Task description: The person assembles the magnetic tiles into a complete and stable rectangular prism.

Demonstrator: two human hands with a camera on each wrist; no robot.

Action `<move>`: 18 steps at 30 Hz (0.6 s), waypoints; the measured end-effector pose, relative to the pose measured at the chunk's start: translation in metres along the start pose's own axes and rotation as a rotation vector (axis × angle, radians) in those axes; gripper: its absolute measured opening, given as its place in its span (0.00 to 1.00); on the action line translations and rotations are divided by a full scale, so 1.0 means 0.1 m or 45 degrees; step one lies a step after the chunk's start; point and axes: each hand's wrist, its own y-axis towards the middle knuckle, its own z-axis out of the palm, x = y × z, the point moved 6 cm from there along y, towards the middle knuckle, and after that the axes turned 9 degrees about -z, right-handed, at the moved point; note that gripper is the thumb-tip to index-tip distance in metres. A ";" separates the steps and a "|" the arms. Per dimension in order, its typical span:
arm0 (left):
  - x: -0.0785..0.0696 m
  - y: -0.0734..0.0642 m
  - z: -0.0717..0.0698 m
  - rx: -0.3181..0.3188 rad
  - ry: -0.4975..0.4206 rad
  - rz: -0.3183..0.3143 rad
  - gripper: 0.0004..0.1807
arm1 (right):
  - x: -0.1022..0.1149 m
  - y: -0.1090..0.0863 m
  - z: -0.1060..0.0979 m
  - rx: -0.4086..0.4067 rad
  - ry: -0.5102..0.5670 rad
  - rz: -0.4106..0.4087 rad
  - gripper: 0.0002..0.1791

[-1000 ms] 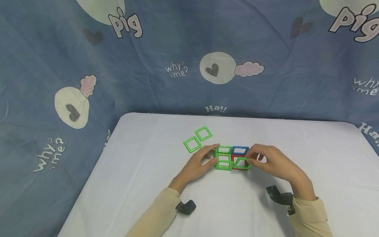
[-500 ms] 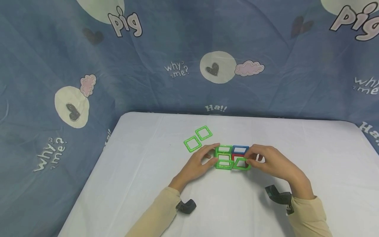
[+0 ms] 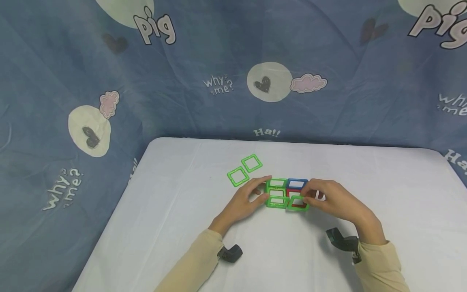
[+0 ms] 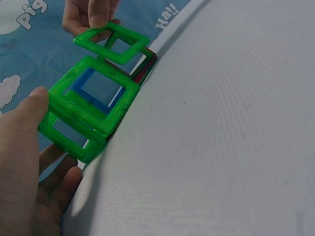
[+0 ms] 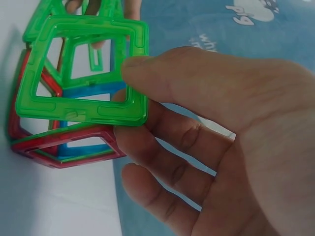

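In the head view, a hollow block structure of magnetic tiles stands on the table, its left half mostly green [image 3: 278, 188], with a blue tile [image 3: 297, 179] at the back right. My left hand [image 3: 238, 206] grips its left end; in the left wrist view the thumb lies on the edge of the upper green tile [image 4: 59, 101], fingers below. Between thumb and fingers my right hand [image 3: 337, 199] pinches a green square tile [image 5: 74, 112]. That tile is held tilted above the right part, over red tiles [image 5: 115, 138]. The right fingertips partly hide this side.
Two loose green square tiles, one nearer [image 3: 232, 180] and one farther [image 3: 246, 166], lie behind and left of the structure. The white-covered table [image 3: 182, 194] ends at a blue patterned cloth [image 3: 204, 113]. Each forearm wears a dark wrist camera [image 3: 230, 254].
The green tile in my right hand has turned, its upper left corner coming down and left. My right hand has shifted very slightly; my left hand stays at the structure.
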 end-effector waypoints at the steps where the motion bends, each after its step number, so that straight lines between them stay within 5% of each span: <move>1: 0.00 0.00 0.00 0.000 0.002 -0.002 0.29 | 0.00 0.00 0.00 0.000 -0.002 0.000 0.08; 18: -0.02 -0.01 -0.01 -0.002 -0.007 -0.012 0.28 | -0.01 0.01 0.05 0.015 -0.005 -0.020 0.07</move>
